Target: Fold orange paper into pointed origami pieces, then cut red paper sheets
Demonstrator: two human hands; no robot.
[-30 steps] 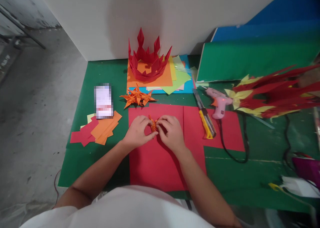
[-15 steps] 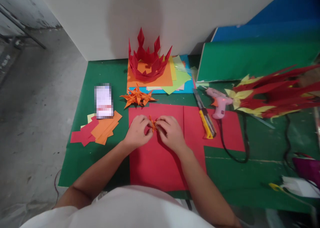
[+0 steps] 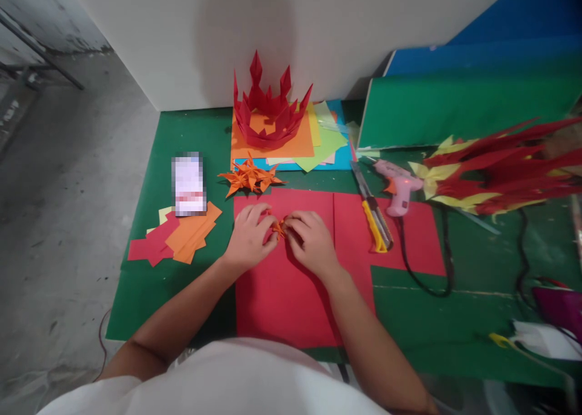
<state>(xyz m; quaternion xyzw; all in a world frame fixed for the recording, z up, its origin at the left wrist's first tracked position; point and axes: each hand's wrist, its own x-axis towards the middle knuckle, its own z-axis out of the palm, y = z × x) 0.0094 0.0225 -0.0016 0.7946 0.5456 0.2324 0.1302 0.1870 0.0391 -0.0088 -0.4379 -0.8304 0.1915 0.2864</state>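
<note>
Between my two hands, over the large red paper (image 3: 291, 300), is a small folded orange paper piece (image 3: 280, 227). My left hand (image 3: 251, 236) pinches it from the left, and my right hand (image 3: 311, 243) grips it from the right. Fingertips cover much of the piece. Just beyond my left hand lies a cluster of folded orange paper stars (image 3: 252, 177). Behind them a red folded paper crown (image 3: 268, 121) stands on a stack of coloured sheets (image 3: 297, 150).
A phone (image 3: 189, 184) and cut paper pieces (image 3: 191, 236) lie at the left. To the right are a yellow cutter (image 3: 373, 224), a pink glue gun (image 3: 400, 190) with a black cord, and a red and yellow paper bundle (image 3: 504, 166). Green and blue boards (image 3: 468, 111) stand behind.
The fingers of my left hand have shifted slightly up and apart around the orange piece. My right hand has barely moved.
</note>
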